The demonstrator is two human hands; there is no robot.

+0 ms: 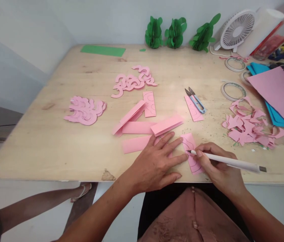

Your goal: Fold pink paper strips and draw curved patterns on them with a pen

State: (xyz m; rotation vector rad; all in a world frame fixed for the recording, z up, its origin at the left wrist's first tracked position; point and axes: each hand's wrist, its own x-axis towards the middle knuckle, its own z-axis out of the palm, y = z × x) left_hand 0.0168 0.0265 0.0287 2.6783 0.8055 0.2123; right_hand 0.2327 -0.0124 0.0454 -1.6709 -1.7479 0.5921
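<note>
Right hand (221, 171) holds white pen (232, 162) to marked pink strip (194, 167) near tabletop's (46, 144) front edge, left hand (155, 163) spread alongside, green paper figures (154, 33) along back edge

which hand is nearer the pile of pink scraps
The right. The right hand, holding the pen, is in front of the pile of pink scraps, to its left; the left hand lies spread farther left.

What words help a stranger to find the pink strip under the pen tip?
On the wooden table, go to the edge nearest the person, where the left hand and right hand are. Between them lies a pink strip with dark curved lines. Unlike the other pink strips, it has the white pen's tip over it.
</note>
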